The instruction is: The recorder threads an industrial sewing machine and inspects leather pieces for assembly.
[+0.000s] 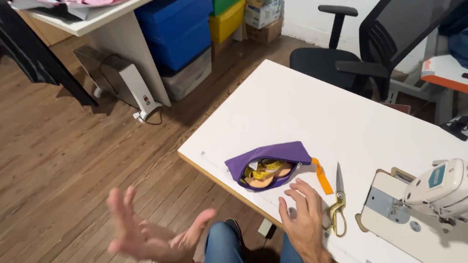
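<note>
An open purple pouch (272, 156) lies near the front edge of the white table (319, 110), with a yellow tape measure (263, 172) and tan pieces showing inside and an orange strap (322, 176) trailing to its right. My right hand (303, 214) rests flat on the table edge just below the pouch, fingers spread, holding nothing. Gold-handled scissors (337, 203) lie right beside that hand. My left hand (148, 237) hovers off the table over the wooden floor, palm up, fingers apart, blurred and empty.
A white sewing machine (448, 186) sits at the table's right end. A black office chair (364, 47) stands behind the table. Blue, yellow and green boxes (184, 21) and a white heater (120, 79) sit under another desk at the back left.
</note>
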